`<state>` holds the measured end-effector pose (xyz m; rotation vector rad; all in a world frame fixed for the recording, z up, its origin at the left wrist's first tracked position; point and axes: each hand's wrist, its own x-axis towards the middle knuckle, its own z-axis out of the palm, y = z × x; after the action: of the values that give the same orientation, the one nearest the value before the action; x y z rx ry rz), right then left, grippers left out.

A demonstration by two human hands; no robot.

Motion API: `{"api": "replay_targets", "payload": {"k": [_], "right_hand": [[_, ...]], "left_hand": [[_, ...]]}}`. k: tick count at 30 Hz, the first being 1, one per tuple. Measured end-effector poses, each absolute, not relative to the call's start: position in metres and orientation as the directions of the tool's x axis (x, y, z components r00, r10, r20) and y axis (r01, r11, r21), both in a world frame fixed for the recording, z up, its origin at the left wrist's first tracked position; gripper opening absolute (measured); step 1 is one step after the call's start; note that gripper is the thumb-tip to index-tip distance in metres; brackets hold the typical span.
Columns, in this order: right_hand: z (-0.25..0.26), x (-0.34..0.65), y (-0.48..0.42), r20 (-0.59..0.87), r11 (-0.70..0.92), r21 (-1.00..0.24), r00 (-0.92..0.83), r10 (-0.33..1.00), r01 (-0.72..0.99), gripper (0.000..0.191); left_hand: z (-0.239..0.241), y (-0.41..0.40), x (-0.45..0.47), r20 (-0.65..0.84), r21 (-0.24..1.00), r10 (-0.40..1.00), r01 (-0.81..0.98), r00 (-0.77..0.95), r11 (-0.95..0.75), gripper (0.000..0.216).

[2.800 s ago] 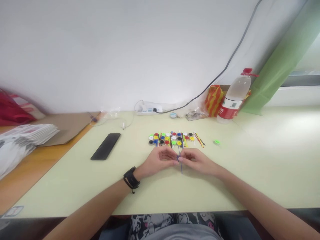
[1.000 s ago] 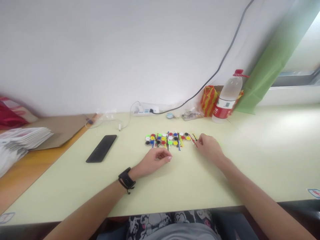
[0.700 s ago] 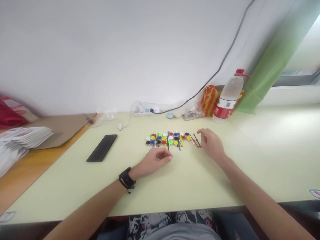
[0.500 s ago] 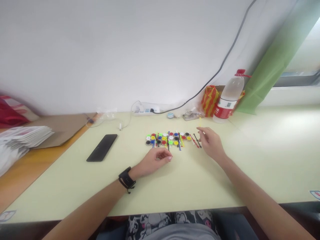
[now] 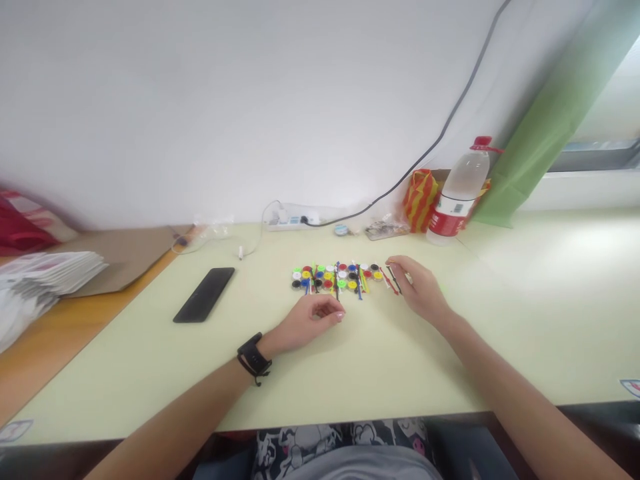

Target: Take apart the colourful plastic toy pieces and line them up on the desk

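Note:
Rows of small coloured round caps [image 5: 333,276] lie mid-table, with thin coloured sticks [image 5: 361,280] laid among them. At their right end lie a red and a black stick [image 5: 391,280]. My right hand [image 5: 420,288] hovers there with thumb and forefinger pinched together on a thin stick just above the black one. My left hand [image 5: 311,320] rests on the table in front of the caps. Its fingers are curled with the tips pressed together, and what they hold, if anything, is hidden. A black watch [image 5: 254,360] is on that wrist.
A black phone [image 5: 204,303] lies left of the caps. A water bottle [image 5: 457,193], a striped bag [image 5: 421,190], a power strip [image 5: 293,218] with cables and small clutter line the wall. Cardboard [image 5: 125,257] and stacked white packets [image 5: 45,273] sit at the left.
My hands parted after together holding a blue stick. The right hand went right to the loose sticks, lifted a thin yellow one, then came back down towards them. The left hand stayed put.

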<state>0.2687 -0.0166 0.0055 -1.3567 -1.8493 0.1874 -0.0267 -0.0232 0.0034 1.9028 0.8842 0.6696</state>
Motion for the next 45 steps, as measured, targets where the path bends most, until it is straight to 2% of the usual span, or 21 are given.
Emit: {"api": "replay_targets", "payload": {"k": [7,13,16,18,20,25,33,39,42,45], "right_hand": [[-0.003,0.272,-0.012,0.353,0.277,-0.543,-0.084,0.932,0.793,0.034],[-0.011,0.276,-0.009,0.268,0.204,-0.376,-0.105,0.958,0.904,0.035],[-0.012,0.278,-0.008,0.269,0.197,-0.414,-0.087,0.959,0.889,0.036],[-0.012,0.278,-0.007,0.275,0.200,-0.436,-0.081,0.958,0.877,0.028],[-0.010,0.278,-0.007,0.275,0.211,-0.438,-0.093,0.957,0.874,0.022],[-0.009,0.277,-0.008,0.277,0.223,-0.441,-0.104,0.955,0.869,0.020],[-0.010,0.277,-0.009,0.284,0.249,-0.402,-0.138,0.949,0.881,0.016],[0.000,0.274,-0.013,0.248,0.182,-0.307,-0.107,0.963,0.934,0.008],[0.007,0.273,-0.018,0.191,0.222,-0.338,-0.165,0.968,0.915,0.007],[0.014,0.265,-0.026,0.143,0.382,-0.481,-0.359,0.922,0.789,0.012]], "left_hand": [[0.004,-0.024,-0.027,0.095,0.892,0.795,0.303,0.600,-0.336,0.025],[0.006,-0.024,-0.026,0.092,0.894,0.799,0.304,0.594,-0.329,0.026],[0.006,-0.024,-0.026,0.100,0.893,0.800,0.302,0.592,-0.334,0.027],[0.006,-0.024,-0.026,0.102,0.893,0.798,0.300,0.593,-0.337,0.028],[0.006,-0.024,-0.026,0.099,0.893,0.797,0.300,0.596,-0.335,0.027],[0.006,-0.024,-0.026,0.097,0.892,0.797,0.303,0.596,-0.335,0.024],[0.006,-0.025,-0.026,0.095,0.893,0.795,0.301,0.599,-0.334,0.025],[0.003,-0.025,-0.027,0.108,0.892,0.805,0.301,0.584,-0.338,0.028],[0.002,-0.026,-0.028,0.126,0.868,0.810,0.332,0.573,-0.370,0.037],[0.004,-0.029,-0.028,0.154,0.811,0.797,0.386,0.584,-0.440,0.042]]}}
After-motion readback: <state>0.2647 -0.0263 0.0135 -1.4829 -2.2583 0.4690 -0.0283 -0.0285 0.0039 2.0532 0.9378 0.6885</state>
